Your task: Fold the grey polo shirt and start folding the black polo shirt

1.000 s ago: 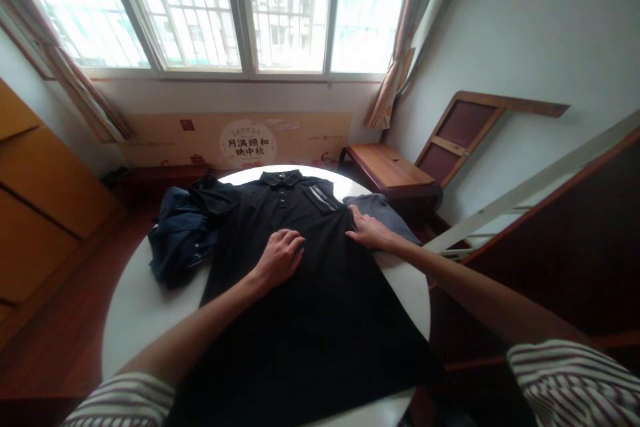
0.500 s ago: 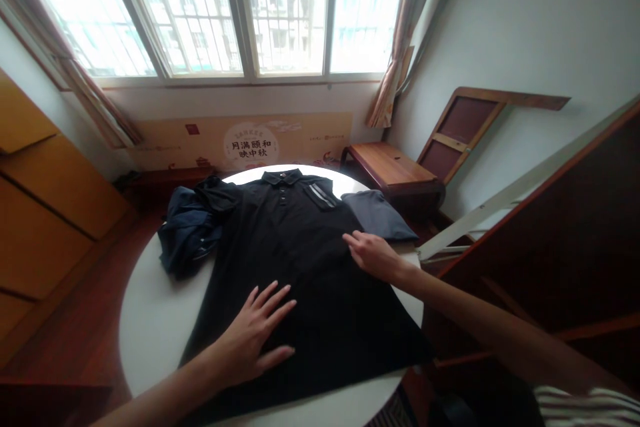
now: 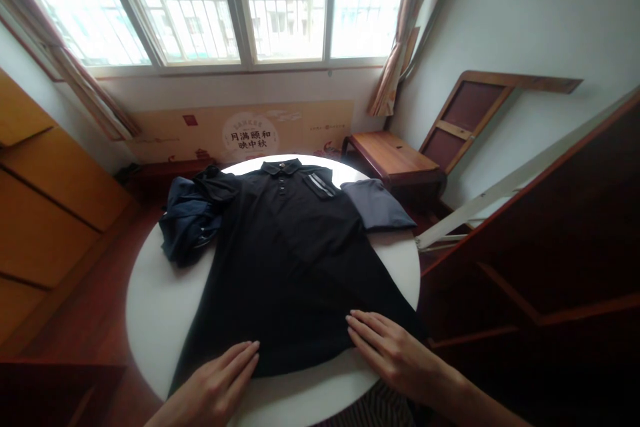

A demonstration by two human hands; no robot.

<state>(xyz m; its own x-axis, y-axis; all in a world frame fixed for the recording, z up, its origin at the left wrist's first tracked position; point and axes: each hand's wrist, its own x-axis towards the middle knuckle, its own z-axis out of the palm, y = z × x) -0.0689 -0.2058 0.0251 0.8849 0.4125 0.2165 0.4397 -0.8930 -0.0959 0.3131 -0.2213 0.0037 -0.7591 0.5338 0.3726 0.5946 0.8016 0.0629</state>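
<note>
A black polo shirt (image 3: pixel 295 260) lies spread face up, its collar at the far side and one sleeve striped in grey and white. At the near hem, my left hand (image 3: pixel 220 373) is closed on the cloth with its fingers together and its thumb out of sight. My right hand (image 3: pixel 390 353) grips the same hem farther right, thumb hidden too. Between the hands the hem curves over the white round table (image 3: pixel 155 300). A crumpled dark blue garment (image 3: pixel 190 220) rests left of the shirt, and a folded grey garment (image 3: pixel 377 203) lies to its right.
A low wooden table (image 3: pixel 393 152) stands beyond, near the wall. On the right are a leaning wooden panel (image 3: pixel 463 120) and a large dark wooden piece (image 3: pixel 560 240). Yellow cabinets (image 3: pixel 50 193) line the left. A printed banner (image 3: pixel 300 127) runs under the window.
Both hands have moved toward me, from the shirt's middle to its near hem. The left was spread flat and is now closed on the cloth. The hem has shifted slightly.
</note>
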